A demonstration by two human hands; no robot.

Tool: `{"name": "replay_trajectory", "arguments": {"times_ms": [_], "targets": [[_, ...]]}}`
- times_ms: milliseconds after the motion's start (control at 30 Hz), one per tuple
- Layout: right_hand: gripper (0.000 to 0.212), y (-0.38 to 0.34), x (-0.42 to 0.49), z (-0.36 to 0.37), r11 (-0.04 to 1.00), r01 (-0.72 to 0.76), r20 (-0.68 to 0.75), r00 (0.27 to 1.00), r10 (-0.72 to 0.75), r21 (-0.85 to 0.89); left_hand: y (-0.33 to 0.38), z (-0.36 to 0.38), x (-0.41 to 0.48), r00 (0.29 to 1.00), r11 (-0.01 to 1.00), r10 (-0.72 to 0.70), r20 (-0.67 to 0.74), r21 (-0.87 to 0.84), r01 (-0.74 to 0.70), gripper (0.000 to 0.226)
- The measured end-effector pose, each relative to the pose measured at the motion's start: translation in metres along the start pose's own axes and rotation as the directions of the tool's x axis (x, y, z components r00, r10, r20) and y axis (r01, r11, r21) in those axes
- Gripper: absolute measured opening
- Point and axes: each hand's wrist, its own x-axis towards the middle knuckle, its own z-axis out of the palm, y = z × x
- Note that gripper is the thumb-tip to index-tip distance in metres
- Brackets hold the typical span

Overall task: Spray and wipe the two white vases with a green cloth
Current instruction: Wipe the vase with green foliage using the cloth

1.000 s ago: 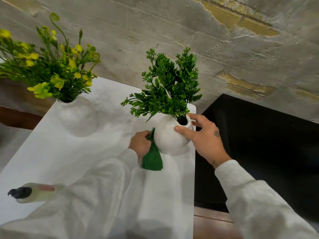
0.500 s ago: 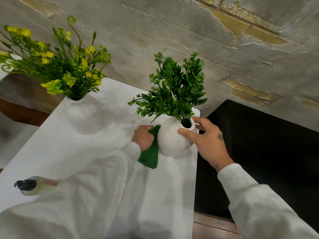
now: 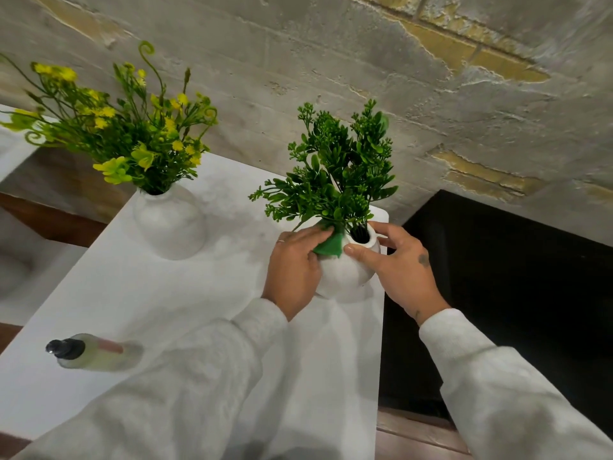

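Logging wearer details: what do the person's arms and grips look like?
Both arms wear pale grey fleecy sleeves: left sleeve, right sleeve. The left grip has a thin ring. The right grip bears a small dark tattoo on its back, another by the wrist.

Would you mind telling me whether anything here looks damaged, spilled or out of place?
No spills. The wall shows patches where grey plaster has broken away over yellowish brick. The white vase, held by the left hand with a green cloth and the right hand, stands close to the right edge of the table.
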Motion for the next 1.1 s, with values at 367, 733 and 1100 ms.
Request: {"name": "replay_trajectory", "arguments": {"times_ms": [367,733,1100], "targets": [[0.041,0.001,0.0,0.0,1.0,-0.011,-0.003,1.0,0.011,0.013,-0.055,0.023,-0.004,0.667,0.706,-0.644,0.374,-0.046,0.707,0.038],[0.042,0.002,0.0,0.001,1.0,-0.018,0.0,1.0,0.018,0.006,-0.063,0.036,-0.015,0.617,0.635,-0.734,0.282,-0.037,0.772,0.021],[0.042,0.001,-0.002,0.001,1.0,-0.019,-0.007,1.0,0.019,0.017,-0.05,0.042,-0.025,0.684,0.707,-0.697,0.214,0.05,0.705,0.013]]}}
